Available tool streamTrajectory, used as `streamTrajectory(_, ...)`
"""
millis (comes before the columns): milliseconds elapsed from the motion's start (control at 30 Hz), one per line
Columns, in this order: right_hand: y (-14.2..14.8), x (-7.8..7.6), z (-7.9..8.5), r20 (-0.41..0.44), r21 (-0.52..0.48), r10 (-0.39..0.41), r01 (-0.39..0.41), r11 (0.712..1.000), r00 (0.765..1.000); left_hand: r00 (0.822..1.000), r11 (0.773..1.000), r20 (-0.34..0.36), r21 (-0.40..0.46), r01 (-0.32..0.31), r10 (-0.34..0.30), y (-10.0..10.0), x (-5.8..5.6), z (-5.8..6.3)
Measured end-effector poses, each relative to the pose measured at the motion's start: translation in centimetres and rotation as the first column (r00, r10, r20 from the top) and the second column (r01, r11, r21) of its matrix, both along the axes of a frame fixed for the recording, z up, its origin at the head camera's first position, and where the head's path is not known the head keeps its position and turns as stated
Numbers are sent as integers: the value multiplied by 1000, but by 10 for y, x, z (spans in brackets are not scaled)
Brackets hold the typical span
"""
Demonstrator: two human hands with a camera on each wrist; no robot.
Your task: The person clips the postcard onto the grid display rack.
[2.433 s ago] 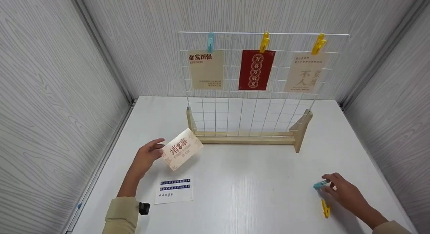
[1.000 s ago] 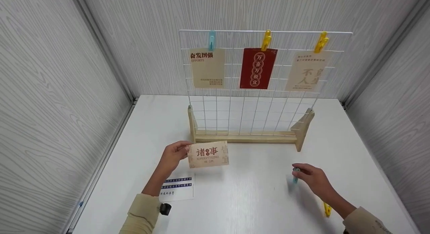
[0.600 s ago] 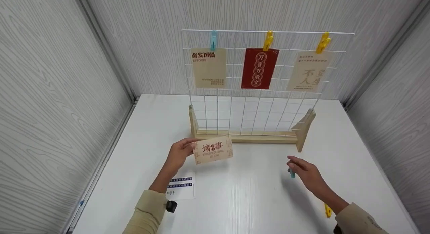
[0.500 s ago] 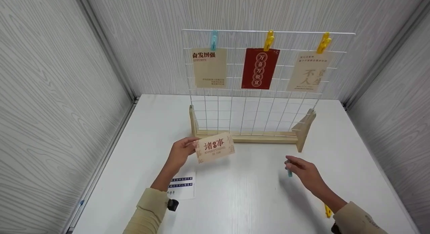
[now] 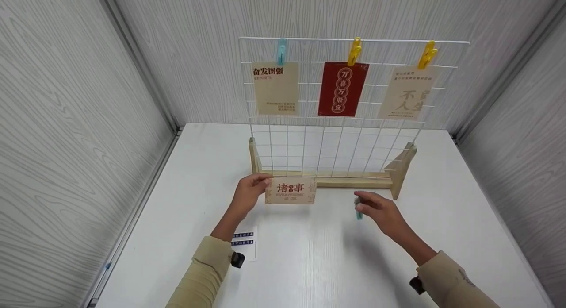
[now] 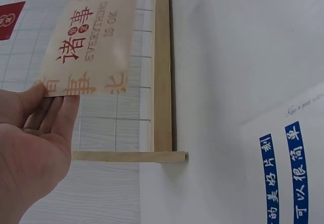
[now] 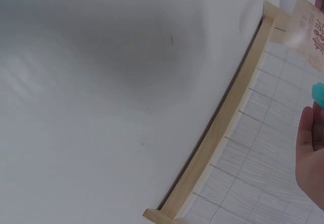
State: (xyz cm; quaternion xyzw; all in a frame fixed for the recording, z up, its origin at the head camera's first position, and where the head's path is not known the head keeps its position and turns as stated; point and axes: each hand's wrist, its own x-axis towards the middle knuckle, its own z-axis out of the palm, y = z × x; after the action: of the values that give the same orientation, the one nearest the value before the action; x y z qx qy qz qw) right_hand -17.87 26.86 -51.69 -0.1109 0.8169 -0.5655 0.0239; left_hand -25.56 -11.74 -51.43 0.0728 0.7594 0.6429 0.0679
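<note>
Grained grey walls enclose a white table. Left hand: fingers and thumb pinch a cream card by one end, above the table before a wire rack. Right hand: fingers and thumb pinch a blue clip near the card. Beyond, three hanging cards are clipped to the rack.

left grip: pinches cream card by edge | wooden bar mid-view | white card lower right
</note>
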Motion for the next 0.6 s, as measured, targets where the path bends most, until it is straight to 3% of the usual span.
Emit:
streamTrajectory(367,-28,-24,11,-14,-126,-32,30,992,999,999,1000,-35,10,9,-8,9,-10,3)
streamTrajectory(600,-45,-37,17,-45,-127,-41,35,991,998,999,1000,-39,11,4,-3,15,-17,6)
